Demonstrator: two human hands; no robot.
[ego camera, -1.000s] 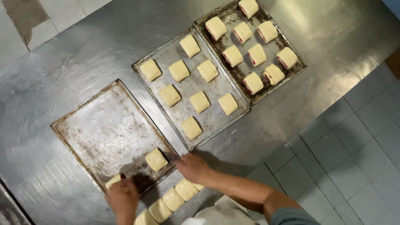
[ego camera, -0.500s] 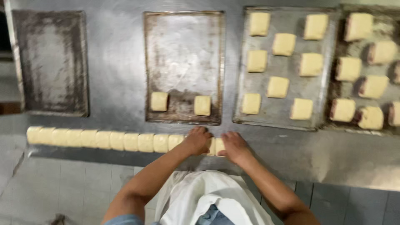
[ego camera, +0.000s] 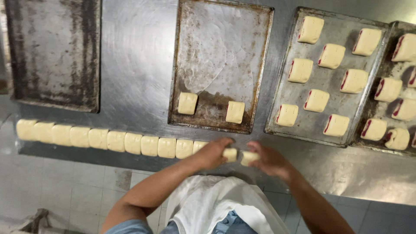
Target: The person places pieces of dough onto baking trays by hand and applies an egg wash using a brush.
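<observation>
Both hands have slid a little to the right along the tabletop (ego camera: 134,56) edge since half a second ago, and each now has its own dough piece. Left hand (ego camera: 213,152) has its fingers closed on one square of dough (ego camera: 230,154) at the end of the long dough row (ego camera: 108,141). Right hand (ego camera: 269,159) has its fingers closed on another dough square (ego camera: 248,157), just beside the first. Right above the hands sits the middle tray (ego camera: 216,52), with two dough squares (ego camera: 187,103) near its front edge. Further right, a full tray (ego camera: 333,76) carries filled pieces. On the left lies a bare dark tray (ego camera: 54,52)
</observation>
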